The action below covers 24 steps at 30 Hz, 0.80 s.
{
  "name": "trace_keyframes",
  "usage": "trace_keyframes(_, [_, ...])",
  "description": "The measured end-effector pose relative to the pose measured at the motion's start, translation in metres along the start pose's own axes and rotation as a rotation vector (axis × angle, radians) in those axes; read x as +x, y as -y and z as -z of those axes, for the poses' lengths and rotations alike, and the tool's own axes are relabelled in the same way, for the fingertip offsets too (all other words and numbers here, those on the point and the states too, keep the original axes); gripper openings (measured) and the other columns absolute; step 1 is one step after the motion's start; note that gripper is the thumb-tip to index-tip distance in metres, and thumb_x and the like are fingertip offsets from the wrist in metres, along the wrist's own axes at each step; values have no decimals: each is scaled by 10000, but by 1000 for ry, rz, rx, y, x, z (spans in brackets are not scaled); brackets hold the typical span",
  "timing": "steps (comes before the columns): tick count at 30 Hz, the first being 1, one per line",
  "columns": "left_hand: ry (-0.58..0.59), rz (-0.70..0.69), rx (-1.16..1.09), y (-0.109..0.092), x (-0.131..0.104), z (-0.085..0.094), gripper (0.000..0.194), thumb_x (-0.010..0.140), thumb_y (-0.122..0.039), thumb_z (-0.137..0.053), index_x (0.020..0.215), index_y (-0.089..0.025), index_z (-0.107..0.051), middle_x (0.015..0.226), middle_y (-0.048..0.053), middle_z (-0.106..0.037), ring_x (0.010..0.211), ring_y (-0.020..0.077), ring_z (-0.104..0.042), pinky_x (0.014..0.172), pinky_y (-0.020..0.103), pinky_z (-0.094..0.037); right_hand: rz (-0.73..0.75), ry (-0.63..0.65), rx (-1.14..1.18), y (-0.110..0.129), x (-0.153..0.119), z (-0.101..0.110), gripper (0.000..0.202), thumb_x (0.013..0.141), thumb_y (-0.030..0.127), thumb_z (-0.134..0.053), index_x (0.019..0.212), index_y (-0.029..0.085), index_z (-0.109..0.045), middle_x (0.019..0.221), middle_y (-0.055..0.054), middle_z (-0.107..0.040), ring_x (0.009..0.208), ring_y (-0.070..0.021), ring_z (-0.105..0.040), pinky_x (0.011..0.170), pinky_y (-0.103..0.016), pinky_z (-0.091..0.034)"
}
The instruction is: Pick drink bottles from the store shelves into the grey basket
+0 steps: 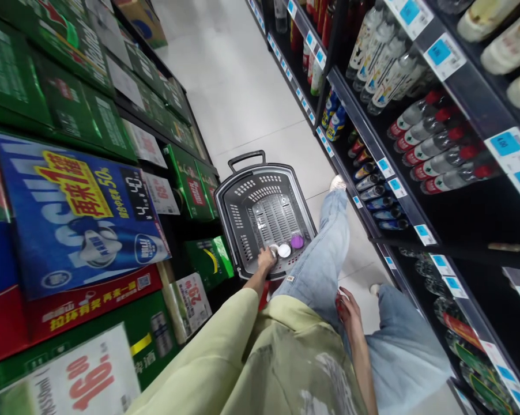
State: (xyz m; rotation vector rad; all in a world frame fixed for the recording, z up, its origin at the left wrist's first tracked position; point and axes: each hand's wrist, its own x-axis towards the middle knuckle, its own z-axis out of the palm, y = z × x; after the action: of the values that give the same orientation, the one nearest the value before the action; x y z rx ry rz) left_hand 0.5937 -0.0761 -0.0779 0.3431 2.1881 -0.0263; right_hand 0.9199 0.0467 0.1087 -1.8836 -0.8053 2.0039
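Observation:
My left hand [267,259] reaches down into a dark grey shopping basket [225,202], its fingers closed around a white-topped container [274,251] at the basket's near side. The hand hides most of that container. Beside it stand a white round cap [285,251] and a purple round cap [297,241]; what lies below these caps cannot be made out. Farther in, something clear and shiny like plastic packaging [271,219] rests on the basket floor. My right hand [350,308] hangs by my thigh, fingers loosely apart, holding nothing.
Stacked green beer cartons [22,86] and a blue promotional box [82,213] line the left. Shelves on the right hold red-capped bottles [441,144], clear bottles [385,69] and cans [376,196]. The pale tiled aisle floor [225,75] runs ahead between them.

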Motion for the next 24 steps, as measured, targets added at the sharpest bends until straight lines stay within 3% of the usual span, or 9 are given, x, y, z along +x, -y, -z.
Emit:
trace_keyframes(5, [-16, 6, 1, -2, 1, -5, 581, 942, -303, -712, 1445, -141, -472, 1533, 279, -498, 1255, 356, -680, 972, 385, -528, 25, 3, -4, -2, -4, 4, 681, 563, 621, -963, 1123, 282, -773, 898, -39, -782, 646, -166, -625, 504, -225, -353])
trace_keyframes(12, [-62, -80, 30, 3, 1, 0, 597, 920, -280, -717, 1460, -187, -478, 1583, 229, -448, 1398, 382, -528, 1035, 397, -502, 7, -13, -16, 0, -1, 2, 712, 536, 639, -961, 1114, 275, -763, 871, -14, -758, 667, -165, -636, 531, -226, -385])
trace_keyframes(20, [-11, -119, 37, -1, -5, 2, 665, 867, -232, -760, 1471, -197, -483, 1555, 189, -488, 1329, 318, -557, 1023, 344, -490, 10, 16, -69, -5, 6, 4, 681, 609, 649, -921, 1164, 281, -777, 949, -22, -756, 750, -190, -667, 600, -257, -454])
trace_keyframes(24, [1, -90, 35, -8, -16, 4, 600, 912, -192, -731, 1451, -165, -469, 1564, 216, -476, 1367, 326, -537, 1040, 349, -471, 32, 37, -88, -5, 8, 5, 645, 642, 640, -902, 1175, 298, -775, 910, -17, -745, 764, -206, -669, 613, -272, -463])
